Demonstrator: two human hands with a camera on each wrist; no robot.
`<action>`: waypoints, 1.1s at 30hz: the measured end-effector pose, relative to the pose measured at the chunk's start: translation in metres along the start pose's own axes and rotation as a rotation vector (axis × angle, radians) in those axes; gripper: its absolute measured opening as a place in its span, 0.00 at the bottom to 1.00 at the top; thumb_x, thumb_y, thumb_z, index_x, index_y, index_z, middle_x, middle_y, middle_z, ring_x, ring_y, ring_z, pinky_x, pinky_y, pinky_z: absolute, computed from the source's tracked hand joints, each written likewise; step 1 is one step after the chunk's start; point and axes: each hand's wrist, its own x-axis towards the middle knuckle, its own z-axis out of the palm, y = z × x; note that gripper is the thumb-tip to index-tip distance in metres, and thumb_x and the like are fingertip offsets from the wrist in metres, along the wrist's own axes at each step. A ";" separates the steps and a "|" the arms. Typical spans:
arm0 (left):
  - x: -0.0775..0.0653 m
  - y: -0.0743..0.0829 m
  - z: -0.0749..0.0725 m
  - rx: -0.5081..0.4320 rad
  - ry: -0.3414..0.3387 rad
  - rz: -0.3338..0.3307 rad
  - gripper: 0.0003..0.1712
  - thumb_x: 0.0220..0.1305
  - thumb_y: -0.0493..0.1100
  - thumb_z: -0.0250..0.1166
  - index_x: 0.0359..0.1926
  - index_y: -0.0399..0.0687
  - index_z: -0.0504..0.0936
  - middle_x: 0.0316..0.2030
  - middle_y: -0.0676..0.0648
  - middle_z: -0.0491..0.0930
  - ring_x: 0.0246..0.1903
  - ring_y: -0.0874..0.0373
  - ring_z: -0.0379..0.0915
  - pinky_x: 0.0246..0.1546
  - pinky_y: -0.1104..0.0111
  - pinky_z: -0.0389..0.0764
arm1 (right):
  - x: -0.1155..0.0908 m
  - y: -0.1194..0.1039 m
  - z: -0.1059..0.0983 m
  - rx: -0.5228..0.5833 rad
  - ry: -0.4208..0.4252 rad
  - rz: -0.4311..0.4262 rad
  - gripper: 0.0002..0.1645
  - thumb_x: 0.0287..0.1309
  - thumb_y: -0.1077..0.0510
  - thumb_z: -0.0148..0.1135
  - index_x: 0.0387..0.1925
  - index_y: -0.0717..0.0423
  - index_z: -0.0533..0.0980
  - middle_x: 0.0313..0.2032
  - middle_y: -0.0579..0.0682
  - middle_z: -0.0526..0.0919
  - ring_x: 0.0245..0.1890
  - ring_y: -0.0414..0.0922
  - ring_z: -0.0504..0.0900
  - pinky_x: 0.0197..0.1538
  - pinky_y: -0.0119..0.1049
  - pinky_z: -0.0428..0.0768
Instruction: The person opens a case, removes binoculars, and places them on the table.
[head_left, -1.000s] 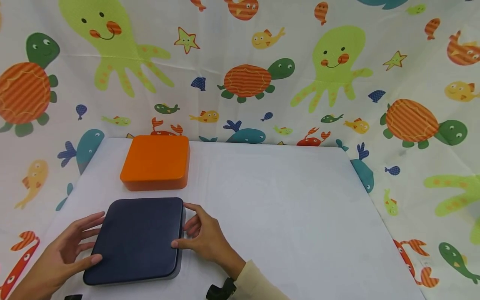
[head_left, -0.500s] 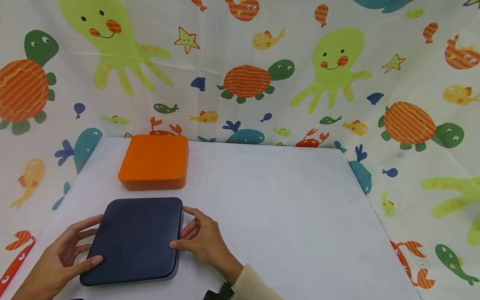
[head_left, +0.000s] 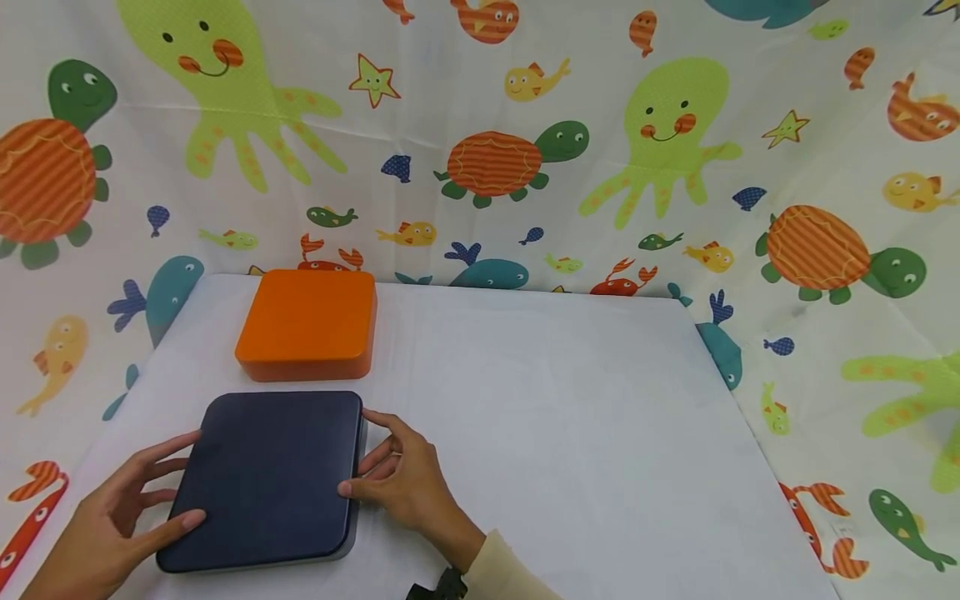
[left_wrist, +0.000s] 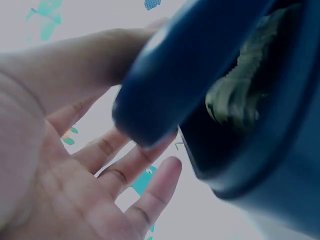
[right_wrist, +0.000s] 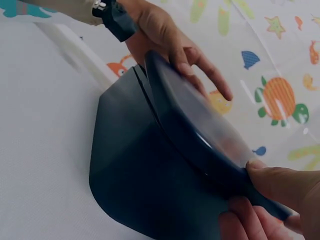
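A dark navy box lid [head_left: 262, 475] with rounded corners lies between both hands in the head view. At its left edge my left hand [head_left: 120, 512] holds it, thumb on top and fingers spread along the side. My right hand [head_left: 412, 479] grips the right edge between thumb and fingers. In the left wrist view the lid is tilted, and a gap shows between it and the dark blue box [left_wrist: 280, 210]. Through that gap a pale yellowish-green, ribbed thing [left_wrist: 235, 97] appears inside, its kind unclear. The right wrist view shows the box's outer wall [right_wrist: 140, 165] below the lid.
Just behind the navy box stands an orange box [head_left: 307, 317], closed on top. Both are on a white-covered table [head_left: 585, 433]. A cloth curtain [head_left: 510, 83] printed with sea animals hangs behind and along the sides.
The navy lid and both hands have shifted slightly left in the head view, and the lid's far edge sits a little higher. The grip looks the same throughout.
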 end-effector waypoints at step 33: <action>0.004 0.095 0.056 -0.134 -0.016 -0.036 0.45 0.65 0.53 0.77 0.79 0.70 0.68 0.27 0.47 0.80 0.26 0.54 0.74 0.30 0.72 0.72 | -0.033 0.011 -0.092 0.049 0.050 -0.026 0.56 0.49 0.67 0.83 0.75 0.29 0.70 0.42 0.65 0.81 0.30 0.41 0.88 0.39 0.30 0.86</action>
